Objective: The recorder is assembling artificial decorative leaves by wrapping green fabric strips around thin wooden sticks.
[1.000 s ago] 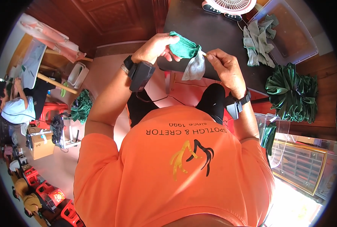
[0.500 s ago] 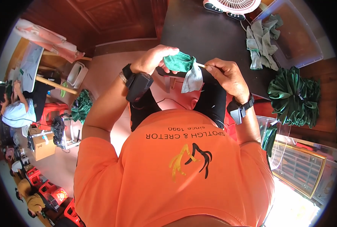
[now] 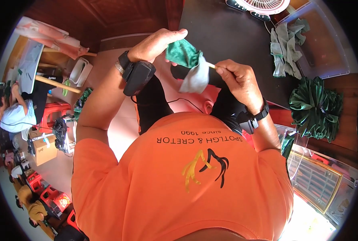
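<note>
My left hand (image 3: 155,45) holds a small green velvety cloth piece (image 3: 182,53), its thumb stretched along the top and its other fingers mostly hidden behind. The cloth's lower part is pale grey (image 3: 196,78) and hangs loose, looking like the reverse side. My right hand (image 3: 239,82) pinches a thin light-coloured stick (image 3: 211,65) between thumb and fingers. The stick's far end runs into the cloth where green meets grey; how deep it goes is hidden. Both hands are raised above my lap, by the near edge of the dark table.
On the dark table (image 3: 215,32) lie several grey-green cloth pieces (image 3: 285,50), next to a clear plastic bin (image 3: 327,60). A pink fan (image 3: 265,5) stands at the far edge. Bundled green cloth (image 3: 316,108) sits at the right. Another person (image 3: 18,112) works at the far left.
My left hand has moved up and left with the green cloth, which now slants down toward the right hand. The grey part has shifted slightly left. My right hand still pinches the stick.
</note>
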A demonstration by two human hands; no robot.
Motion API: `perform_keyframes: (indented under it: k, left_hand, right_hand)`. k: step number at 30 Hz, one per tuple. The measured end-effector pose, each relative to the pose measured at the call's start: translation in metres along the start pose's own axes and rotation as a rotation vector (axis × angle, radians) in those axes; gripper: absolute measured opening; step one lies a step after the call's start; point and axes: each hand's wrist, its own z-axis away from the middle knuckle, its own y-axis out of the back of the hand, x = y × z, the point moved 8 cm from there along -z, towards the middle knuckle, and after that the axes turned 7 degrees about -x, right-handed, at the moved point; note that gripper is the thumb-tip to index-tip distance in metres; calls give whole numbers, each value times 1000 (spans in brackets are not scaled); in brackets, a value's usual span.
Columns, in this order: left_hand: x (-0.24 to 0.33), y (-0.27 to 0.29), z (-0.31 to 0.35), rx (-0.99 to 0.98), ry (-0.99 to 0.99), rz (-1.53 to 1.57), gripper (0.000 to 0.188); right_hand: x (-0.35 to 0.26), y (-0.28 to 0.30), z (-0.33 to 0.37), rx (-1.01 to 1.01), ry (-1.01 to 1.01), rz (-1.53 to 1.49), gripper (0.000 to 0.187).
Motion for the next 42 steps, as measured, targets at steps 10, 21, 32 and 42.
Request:
perform_keyframes:
  k: [10, 21, 32, 42]
  left_hand:
    - [7, -18, 8, 32, -108, 10, 46]
    - [6, -41, 34, 304, -338, 264, 25]
    - [31, -9, 69, 643, -513, -31, 48]
    - [32, -45, 55, 307, -675, 381, 37]
  right_hand:
    - [0, -12, 17, -26, -24, -33, 8]
    - [2, -10, 25, 272, -15, -424, 15]
    - [5, -22, 28, 310, -14, -713, 10]
    - [4, -25, 28, 326, 59, -760, 10]
